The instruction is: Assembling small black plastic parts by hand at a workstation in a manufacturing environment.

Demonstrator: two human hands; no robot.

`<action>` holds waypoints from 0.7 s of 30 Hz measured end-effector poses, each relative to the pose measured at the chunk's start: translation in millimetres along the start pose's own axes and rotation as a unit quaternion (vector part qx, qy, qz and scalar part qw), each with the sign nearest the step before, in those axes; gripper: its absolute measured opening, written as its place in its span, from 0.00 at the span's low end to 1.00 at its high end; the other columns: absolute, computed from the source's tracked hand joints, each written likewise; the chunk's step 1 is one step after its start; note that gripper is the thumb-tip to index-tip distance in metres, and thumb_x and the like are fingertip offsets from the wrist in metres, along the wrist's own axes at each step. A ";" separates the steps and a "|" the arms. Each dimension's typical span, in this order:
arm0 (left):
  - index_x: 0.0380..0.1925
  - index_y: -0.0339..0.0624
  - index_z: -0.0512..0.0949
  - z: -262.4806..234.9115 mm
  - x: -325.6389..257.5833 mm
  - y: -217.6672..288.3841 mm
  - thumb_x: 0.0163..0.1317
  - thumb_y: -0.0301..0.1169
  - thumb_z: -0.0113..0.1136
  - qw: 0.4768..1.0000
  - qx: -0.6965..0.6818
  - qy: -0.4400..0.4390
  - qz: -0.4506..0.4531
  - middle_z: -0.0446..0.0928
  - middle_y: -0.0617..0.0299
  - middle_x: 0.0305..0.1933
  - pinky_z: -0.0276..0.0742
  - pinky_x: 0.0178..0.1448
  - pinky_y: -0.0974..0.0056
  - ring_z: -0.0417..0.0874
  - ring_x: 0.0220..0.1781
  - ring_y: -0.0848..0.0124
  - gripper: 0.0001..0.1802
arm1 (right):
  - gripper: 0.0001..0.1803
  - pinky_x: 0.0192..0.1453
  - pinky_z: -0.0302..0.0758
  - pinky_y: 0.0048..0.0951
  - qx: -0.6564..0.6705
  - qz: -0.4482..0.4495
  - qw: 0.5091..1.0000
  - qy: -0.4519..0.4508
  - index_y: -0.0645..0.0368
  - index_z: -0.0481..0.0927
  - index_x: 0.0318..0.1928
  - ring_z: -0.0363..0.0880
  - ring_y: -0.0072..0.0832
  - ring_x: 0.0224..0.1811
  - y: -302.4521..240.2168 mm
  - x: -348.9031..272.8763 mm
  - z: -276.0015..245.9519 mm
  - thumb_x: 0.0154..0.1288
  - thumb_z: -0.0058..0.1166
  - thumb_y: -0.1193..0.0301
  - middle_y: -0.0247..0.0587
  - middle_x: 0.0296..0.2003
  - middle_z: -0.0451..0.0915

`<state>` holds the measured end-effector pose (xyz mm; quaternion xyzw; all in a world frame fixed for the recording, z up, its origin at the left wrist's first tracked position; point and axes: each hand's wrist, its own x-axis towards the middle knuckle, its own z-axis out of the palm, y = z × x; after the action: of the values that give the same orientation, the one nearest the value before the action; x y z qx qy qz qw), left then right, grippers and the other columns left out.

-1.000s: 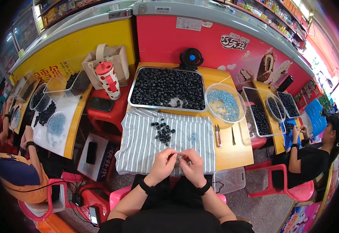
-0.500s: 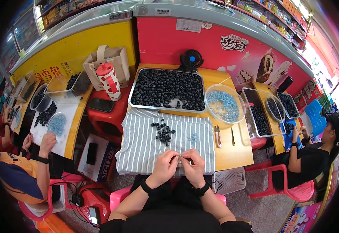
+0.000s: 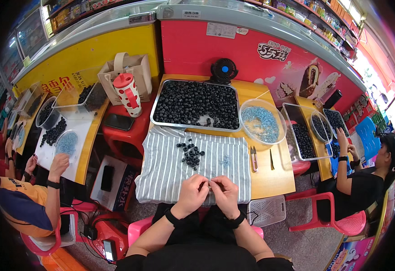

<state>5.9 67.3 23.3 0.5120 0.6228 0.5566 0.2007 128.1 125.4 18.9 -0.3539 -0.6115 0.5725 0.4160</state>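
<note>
My left hand [image 3: 193, 193] and my right hand [image 3: 224, 193] meet fingertip to fingertip over the near edge of a grey-and-white striped cloth [image 3: 161, 167]. Both are pinched closed; whatever sits between the fingertips is too small to make out. Just beyond them on the cloth lies a loose pile of small black ring-shaped parts [image 3: 192, 156]. To its right is a little heap of clear bluish pieces [image 3: 226, 161]. Behind the cloth stands a metal tray [image 3: 196, 128] filled with more black parts. A round clear tub [image 3: 282, 131] at its right holds many bluish pieces.
Tweezers [image 3: 272, 159] and a small pointed tool [image 3: 254, 159] lie right of the cloth. A black fan [image 3: 224, 70] stands behind the tray. On a red stool at left are a spotted tumbler [image 3: 128, 95] and a phone [image 3: 119, 121]. Co-workers sit at tables on both sides.
My hands stay nearly in place, still pinched together. The co-worker at right has raised a hand toward the tray there; the view has shifted very slightly.
</note>
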 end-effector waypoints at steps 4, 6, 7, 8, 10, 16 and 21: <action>0.29 0.33 0.75 0.3 0.2 1.6 0.56 0.21 0.56 1.000 0.013 0.006 0.012 0.74 0.49 0.27 0.71 0.30 0.57 0.77 0.27 0.53 0.02 | 0.03 0.31 0.70 0.20 -0.065 -0.092 0.994 -0.016 0.65 0.79 0.32 0.75 0.19 0.27 2.3 1.8 -0.9 0.58 0.57 0.84 0.37 0.26 0.77; 0.29 0.34 0.75 0.3 0.4 0.7 0.56 0.21 0.56 1.000 0.005 0.007 0.017 0.74 0.49 0.28 0.71 0.30 0.57 0.77 0.27 0.53 0.02 | 0.03 0.31 0.70 0.20 -0.063 -0.119 0.991 -0.017 0.65 0.79 0.32 0.75 0.20 0.27 1.8 3.3 -0.6 0.58 0.56 0.84 0.38 0.26 0.77; 0.29 0.34 0.75 0.2 0.5 0.9 0.56 0.21 0.56 1.000 0.006 0.006 0.016 0.74 0.49 0.28 0.71 0.30 0.57 0.77 0.27 0.53 0.02 | 0.03 0.31 0.70 0.20 -0.060 -0.128 0.990 -0.019 0.65 0.79 0.32 0.75 0.20 0.26 0.8 4.0 -0.8 0.58 0.56 0.85 0.38 0.26 0.77; 0.29 0.34 0.75 0.1 0.6 1.2 0.56 0.21 0.55 1.000 0.010 0.006 0.022 0.74 0.49 0.28 0.71 0.29 0.57 0.77 0.27 0.53 0.02 | 0.04 0.31 0.70 0.20 -0.056 -0.136 0.989 -0.022 0.65 0.79 0.33 0.75 0.20 0.26 0.0 4.1 -0.8 0.57 0.55 0.85 0.38 0.26 0.77; 0.29 0.34 0.75 0.0 0.6 1.9 0.56 0.21 0.55 0.999 0.014 0.004 0.029 0.74 0.49 0.28 0.71 0.29 0.57 0.76 0.27 0.53 0.02 | 0.04 0.30 0.70 0.21 -0.067 -0.127 0.989 -0.017 0.65 0.79 0.33 0.75 0.20 0.26 -2.0 3.4 0.2 0.57 0.55 0.85 0.38 0.26 0.77; 0.31 0.35 0.73 2.7 -3.1 0.7 0.56 0.21 0.57 0.993 0.090 0.005 0.077 0.72 0.51 0.29 0.72 0.30 0.56 0.76 0.28 0.53 0.04 | 0.02 0.29 0.70 0.22 -0.096 -0.100 0.990 -0.004 0.66 0.79 0.33 0.75 0.21 0.25 -4.4 1.1 0.4 0.59 0.56 0.83 0.38 0.26 0.77; 0.31 0.35 0.73 2.4 -3.0 3.4 0.55 0.20 0.57 0.983 0.135 0.000 0.123 0.71 0.52 0.30 0.74 0.32 0.55 0.76 0.30 0.54 0.04 | 0.01 0.29 0.70 0.21 -0.115 -0.107 0.988 0.002 0.66 0.79 0.33 0.74 0.18 0.26 0.6 1.8 -1.1 0.60 0.57 0.81 0.37 0.26 0.77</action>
<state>10.5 65.4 24.7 0.6072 0.6244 0.4878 0.0591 128.4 127.5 18.5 -0.3327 -0.7070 0.4499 0.4324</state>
